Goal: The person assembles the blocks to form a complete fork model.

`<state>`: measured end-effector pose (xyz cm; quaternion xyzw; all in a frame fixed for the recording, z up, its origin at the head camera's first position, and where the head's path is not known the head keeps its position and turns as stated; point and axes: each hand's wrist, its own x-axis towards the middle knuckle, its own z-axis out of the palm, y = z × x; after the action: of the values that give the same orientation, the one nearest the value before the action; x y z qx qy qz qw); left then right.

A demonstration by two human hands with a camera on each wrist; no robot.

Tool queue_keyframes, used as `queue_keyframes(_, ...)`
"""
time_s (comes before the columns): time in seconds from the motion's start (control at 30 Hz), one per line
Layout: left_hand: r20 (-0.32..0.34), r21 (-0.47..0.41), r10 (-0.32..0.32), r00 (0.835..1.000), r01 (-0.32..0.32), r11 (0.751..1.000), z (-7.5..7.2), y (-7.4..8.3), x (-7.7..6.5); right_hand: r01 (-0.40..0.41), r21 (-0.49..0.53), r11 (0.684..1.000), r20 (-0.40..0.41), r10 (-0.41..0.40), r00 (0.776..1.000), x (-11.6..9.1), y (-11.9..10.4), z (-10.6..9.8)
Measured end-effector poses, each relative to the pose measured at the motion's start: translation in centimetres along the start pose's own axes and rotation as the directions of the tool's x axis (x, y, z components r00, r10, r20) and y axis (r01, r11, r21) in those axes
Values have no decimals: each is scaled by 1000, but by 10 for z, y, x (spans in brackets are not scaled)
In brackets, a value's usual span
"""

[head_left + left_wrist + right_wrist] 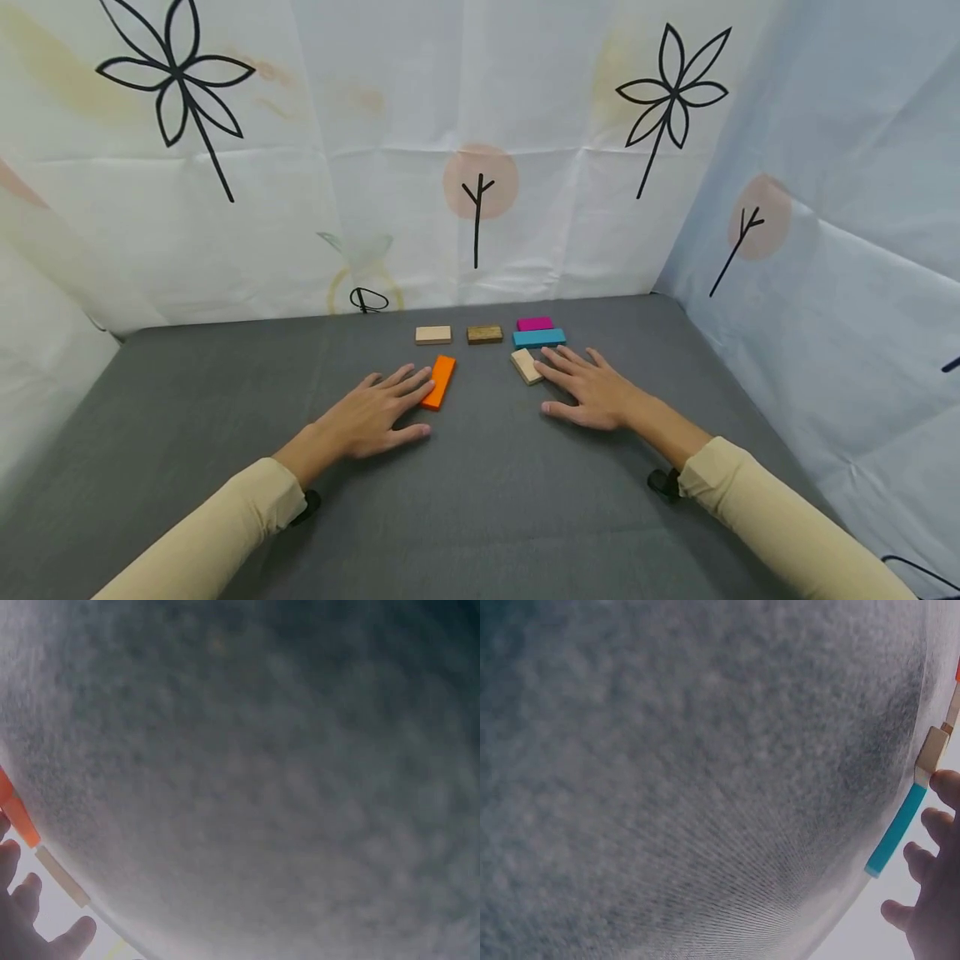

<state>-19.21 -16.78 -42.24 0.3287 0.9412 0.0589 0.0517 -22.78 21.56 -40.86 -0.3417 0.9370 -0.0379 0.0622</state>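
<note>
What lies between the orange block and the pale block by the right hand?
Only bare grey surface lies between the orange block and that pale block; the head view shows it.

This is a small booth [855, 325] screened by pale, creased fabric sheets [405, 192], printed with black line-drawn flowers [674, 93] and peach discs [501, 179], which rise behind and at both sides of a grey-covered table [480, 500]. Whether it stands in a home, lab or office cannot be told.
</note>
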Motion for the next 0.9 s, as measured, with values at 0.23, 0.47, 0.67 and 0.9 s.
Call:
queue_keyframes(0.23, 31, -9, 20, 999, -20, 1000, -1, 8, 4, 59, -12, 998, 2, -59, 998, -3, -9, -4)
queue_keyframes(0.47, 44, -13, 42, 998, -41, 999, -3, 13, 9, 125, -11, 992, -2, -125, 992, -5, -18, -7)
queue_keyframes(0.67, 33, -3, 5, 999, -5, 1000, -6, 10, 22, 147, 19, 989, -60, -145, 988, 2, -19, -8)
queue_keyframes(0.9, 39, 16, -41, 998, 40, 999, -10, 8, 39, 159, 14, 987, -108, -157, 982, 15, -16, -4)
